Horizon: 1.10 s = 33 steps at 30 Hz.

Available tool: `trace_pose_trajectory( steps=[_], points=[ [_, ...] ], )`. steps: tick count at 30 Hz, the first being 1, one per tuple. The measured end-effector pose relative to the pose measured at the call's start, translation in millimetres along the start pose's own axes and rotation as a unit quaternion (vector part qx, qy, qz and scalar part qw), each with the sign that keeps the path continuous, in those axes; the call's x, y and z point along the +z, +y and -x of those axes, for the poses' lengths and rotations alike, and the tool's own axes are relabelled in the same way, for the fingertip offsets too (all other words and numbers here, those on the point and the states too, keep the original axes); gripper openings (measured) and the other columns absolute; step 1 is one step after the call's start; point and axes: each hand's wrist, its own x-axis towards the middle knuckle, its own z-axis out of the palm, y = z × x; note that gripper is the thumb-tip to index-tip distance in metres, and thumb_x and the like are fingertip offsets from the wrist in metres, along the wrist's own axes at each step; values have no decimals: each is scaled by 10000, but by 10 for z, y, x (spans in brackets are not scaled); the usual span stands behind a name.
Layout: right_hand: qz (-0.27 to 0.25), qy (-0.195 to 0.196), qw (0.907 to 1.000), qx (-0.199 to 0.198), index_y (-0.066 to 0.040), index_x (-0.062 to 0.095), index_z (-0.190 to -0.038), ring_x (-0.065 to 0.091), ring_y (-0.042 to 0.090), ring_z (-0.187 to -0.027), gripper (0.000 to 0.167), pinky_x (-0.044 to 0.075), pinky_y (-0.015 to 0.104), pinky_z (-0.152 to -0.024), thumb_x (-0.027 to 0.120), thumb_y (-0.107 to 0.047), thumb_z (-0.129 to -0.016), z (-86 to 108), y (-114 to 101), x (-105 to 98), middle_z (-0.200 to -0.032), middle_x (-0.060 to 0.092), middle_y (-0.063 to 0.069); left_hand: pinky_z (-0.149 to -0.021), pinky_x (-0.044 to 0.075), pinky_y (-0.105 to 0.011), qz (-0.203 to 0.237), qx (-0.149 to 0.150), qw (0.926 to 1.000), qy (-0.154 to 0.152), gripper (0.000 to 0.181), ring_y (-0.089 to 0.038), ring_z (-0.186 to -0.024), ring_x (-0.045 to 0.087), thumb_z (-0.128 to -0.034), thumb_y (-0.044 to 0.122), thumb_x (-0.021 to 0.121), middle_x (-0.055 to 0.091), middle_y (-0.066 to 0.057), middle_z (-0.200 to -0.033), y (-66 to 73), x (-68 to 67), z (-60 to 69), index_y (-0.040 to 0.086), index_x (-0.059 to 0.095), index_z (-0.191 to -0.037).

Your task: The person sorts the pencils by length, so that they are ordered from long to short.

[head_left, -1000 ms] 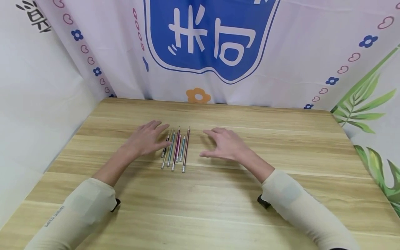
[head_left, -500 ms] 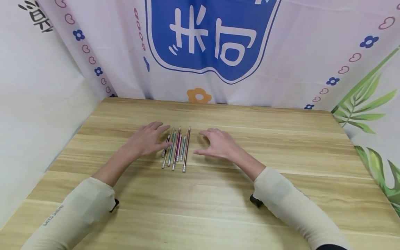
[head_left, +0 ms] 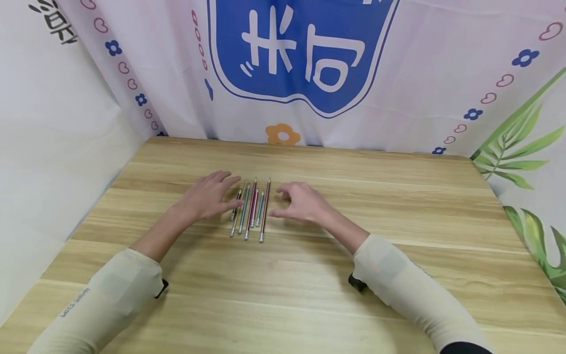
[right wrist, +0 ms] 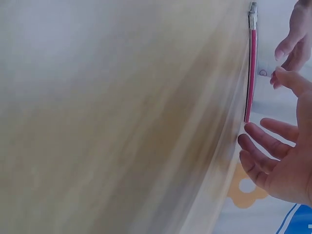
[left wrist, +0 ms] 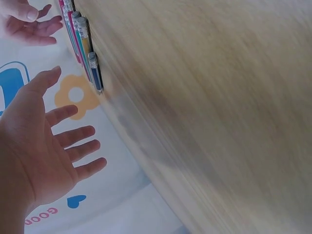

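Several pencils lie side by side on the wooden table, among them a dark red pencil (head_left: 265, 210) at the right end and a short black pencil (head_left: 236, 204) at the left end. The left hand (head_left: 208, 197) is at the left side of the group, fingers spread, thumb over the leftmost pencils in the head view. The left wrist view shows that hand (left wrist: 53, 146) with nothing in its grasp. Just right of the dark red pencil is the right hand (head_left: 304, 202), its fingers loosely bent and holding nothing; the right wrist view shows it (right wrist: 282, 146) beside the red pencil (right wrist: 251, 73).
The wooden table (head_left: 283, 295) reaches back to a hanging white cloth (head_left: 411, 88) with a blue emblem and flowers. A white surface (head_left: 53, 147) borders the left side; a cloth with green leaves (head_left: 508, 147) is at the right.
The right hand has moved left, closer to the rightmost pencil, and its fingers have bent a little more. The left hand and the pencils have stayed nearly in place.
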Motion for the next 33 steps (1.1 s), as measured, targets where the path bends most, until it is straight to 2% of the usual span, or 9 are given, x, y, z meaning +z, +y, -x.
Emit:
trace_pose_trajectory(
  steps=[6, 14, 25, 33],
  points=[
    [157, -90, 9998, -85, -8, 600, -1405, 675, 283, -1142, 764, 581, 423, -993, 838, -477, -852, -28, -78, 60, -1263, 699, 164, -1169, 306, -711, 30, -33, 10000, 0, 726, -522, -1447, 359, -1019, 469, 629, 376, -331, -1567, -10, 4, 6, 3, 439, -1541],
    [6, -83, 9999, -72, -28, 620, -1395, 673, 251, -1087, 741, 599, 382, -935, 870, -440, -832, -77, -132, 128, -1218, 705, 140, -1166, 309, -713, 31, -26, 10000, 31, 737, -522, -1438, 374, -1014, 479, 632, 379, -330, -1567, -27, 5, 13, 13, 432, -1549],
    [-165, -169, 9997, -9, -63, 656, -1346, 672, 255, -1135, 667, 585, 396, -979, 893, -395, -817, -110, -173, 154, -1252, 703, 135, -1139, 337, -725, -5, 36, 10000, 34, 726, -526, -1418, 403, -1009, 466, 643, 399, -331, -1552, -33, 18, 19, 14, 444, -1541],
    [-70, -31, 9998, 193, -67, 667, -1292, 668, 242, -1087, 626, 595, 363, -911, 896, -400, -813, -127, -213, 196, -1208, 704, 109, -1085, 457, -659, 9, 437, 9986, 284, 680, -498, -1296, 548, -976, 411, 704, 538, -315, -1439, -27, 69, -14, 2, 518, -1486]
  ],
)
